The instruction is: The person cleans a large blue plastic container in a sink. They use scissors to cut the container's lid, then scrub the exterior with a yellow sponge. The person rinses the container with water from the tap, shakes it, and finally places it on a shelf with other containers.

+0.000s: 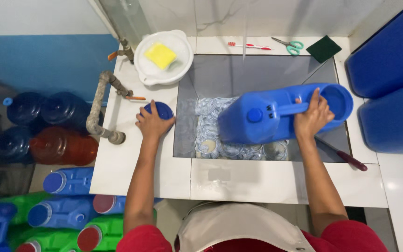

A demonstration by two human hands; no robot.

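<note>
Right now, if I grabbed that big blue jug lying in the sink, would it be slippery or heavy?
Probably slippery: the blue jug lies on its side in a sink with wet-looking clear rings under it. It has a moulded handle, which the right hand grips, so holding it there should help. It likely feels stiff, being hard-looking plastic. Its weight I cannot tell.

My fingers (314, 105) grip a solid blue jerrycan (267, 116); my other hand (152, 123) rests on a blue cap (160, 109). Yellow sponge (160, 55) in white bowl (183, 46); white tiled table (131, 163).
</note>
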